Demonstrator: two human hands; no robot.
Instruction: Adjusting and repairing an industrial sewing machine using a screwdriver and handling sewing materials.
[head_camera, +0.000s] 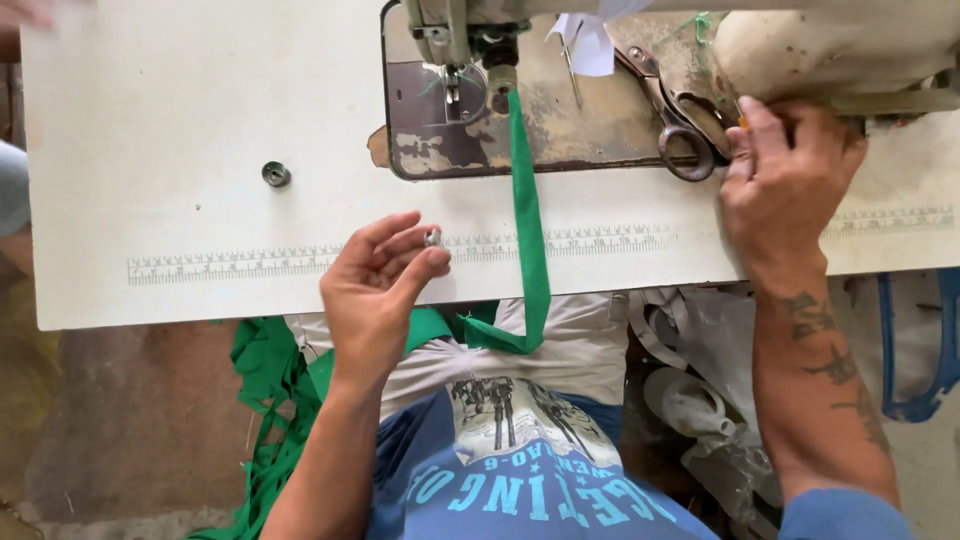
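At the worn metal sewing machine bed (560, 120), your 2 hands work.
Your left hand (375, 290) pinches a small silver bobbin (433, 238) beside the green fabric strip (530, 220); your right hand (785, 180) rests open-fingered by steel scissors (675, 110).

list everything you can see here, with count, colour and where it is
sewing machine: one, worn brown-grey bed, set into the table top at centre
fabric strip: one, green, runs from the needle area down over the table edge
scissors: one pair, dark metal, on the machine bed at right
bobbin: one, silver, on the table at left
table: one, off-white, printed ruler along its front edge
fabric pile: green, below the table at left
left hand: holds a small silver part in its fingertips
right hand: rests by the scissors' handles
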